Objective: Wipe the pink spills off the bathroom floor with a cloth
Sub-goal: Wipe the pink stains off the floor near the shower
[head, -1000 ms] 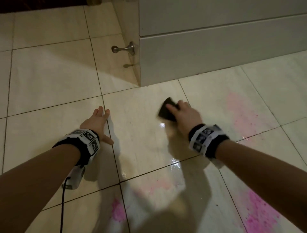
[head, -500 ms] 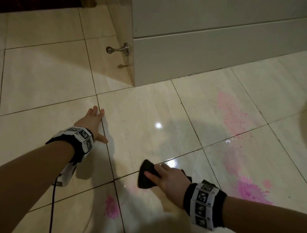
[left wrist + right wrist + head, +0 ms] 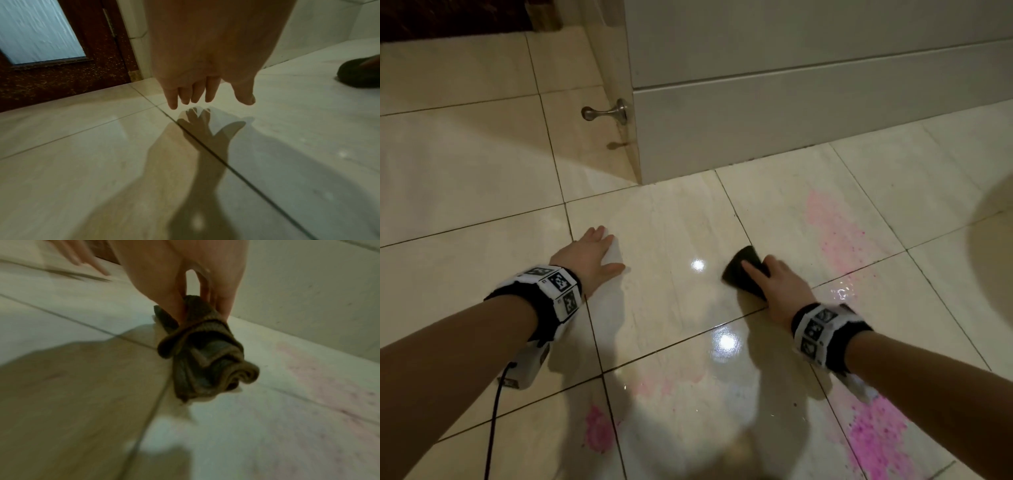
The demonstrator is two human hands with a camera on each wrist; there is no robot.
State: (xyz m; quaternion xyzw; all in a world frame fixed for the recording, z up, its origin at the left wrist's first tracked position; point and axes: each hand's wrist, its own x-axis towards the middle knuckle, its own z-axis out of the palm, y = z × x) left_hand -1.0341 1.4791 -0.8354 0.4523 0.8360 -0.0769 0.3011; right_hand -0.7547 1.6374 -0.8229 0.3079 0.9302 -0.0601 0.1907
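Note:
A dark bunched cloth [image 3: 743, 270] [image 3: 202, 350] lies pressed on the cream tiled floor [image 3: 671, 308], with my right hand [image 3: 777, 284] [image 3: 197, 305] gripping it, fingers and thumb curled round its folds. Pink spills show on the tiles: a faded streak [image 3: 832, 233] to the right of the cloth, a bright patch [image 3: 876, 442] at lower right, a small blotch [image 3: 597, 431] at lower left and a faint smear [image 3: 664, 383] between them. My left hand [image 3: 589, 257] [image 3: 205, 95] hovers flat just above the floor to the left, fingers straight, holding nothing.
A grey-white cabinet base [image 3: 791, 120] stands behind the spills, with a metal door stop [image 3: 604, 111] on its side wall. A dark wooden door with a frosted pane [image 3: 41, 32] is at far left. A black cable [image 3: 493, 418] hangs from my left wrist.
My right hand has pushed the cloth forward from the near tile up to the tile ahead, after pulling it back before. My left hand has stayed in place.

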